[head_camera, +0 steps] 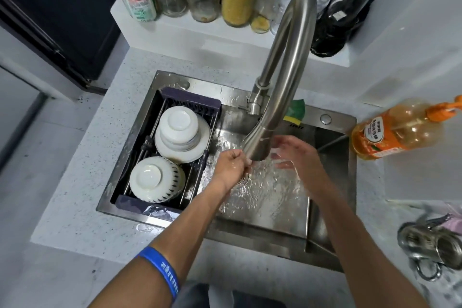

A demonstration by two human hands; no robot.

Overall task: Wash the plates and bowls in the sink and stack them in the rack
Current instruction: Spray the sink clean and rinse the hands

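Observation:
A dark rack spans the left part of the steel sink. In it, white bowls lie upside down on a stack of white plates, and another upturned white bowl with a dark pattern lies nearer me. Both my hands are under the tap's spout, with water running over the sink floor. My left hand has its fingers curled and holds nothing. My right hand is blurred, fingers loosely spread, and holds nothing. No dish is in the sink basin.
An orange dish-soap bottle lies on the counter at right. A green and yellow sponge sits behind the tap. Jars and bottles line the back ledge. Metal cups lie at right near the counter edge.

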